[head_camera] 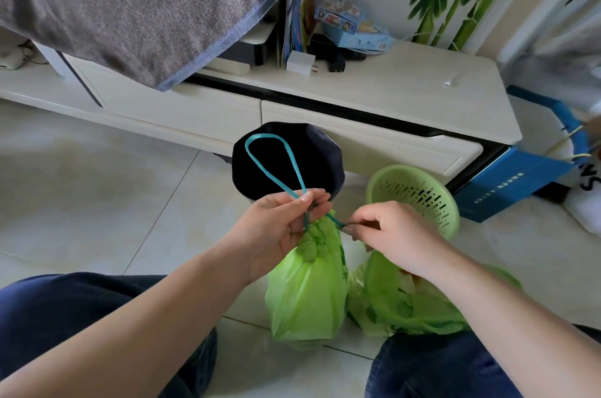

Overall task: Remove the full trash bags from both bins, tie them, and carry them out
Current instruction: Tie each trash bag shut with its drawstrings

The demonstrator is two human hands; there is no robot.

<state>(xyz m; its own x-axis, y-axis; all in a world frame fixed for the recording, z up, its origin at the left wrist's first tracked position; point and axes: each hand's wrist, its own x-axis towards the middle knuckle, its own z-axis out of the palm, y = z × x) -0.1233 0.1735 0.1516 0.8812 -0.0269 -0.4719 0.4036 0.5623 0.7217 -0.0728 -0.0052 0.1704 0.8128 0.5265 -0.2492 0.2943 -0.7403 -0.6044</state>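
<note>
A full green trash bag (pixel 305 296) stands on the floor tiles between my knees, its neck gathered tight. My left hand (pixel 276 231) pinches the teal drawstring (pixel 260 150) at the neck, and its long loop arcs up over the dark bin (pixel 312 150) behind. My right hand (pixel 393 235) pinches the drawstring's other end just right of the neck. A second green trash bag (pixel 400 303) lies slumped to the right, partly under my right forearm. The green perforated bin (pixel 419 192) stands behind it.
A cream low cabinet (pixel 357 117) runs along the back, with books, boxes and plugs on top. A grey towel (pixel 140 0) hangs at the upper left. A blue box (pixel 510 183) sits at the right. My knees (pixel 81 316) frame the bags.
</note>
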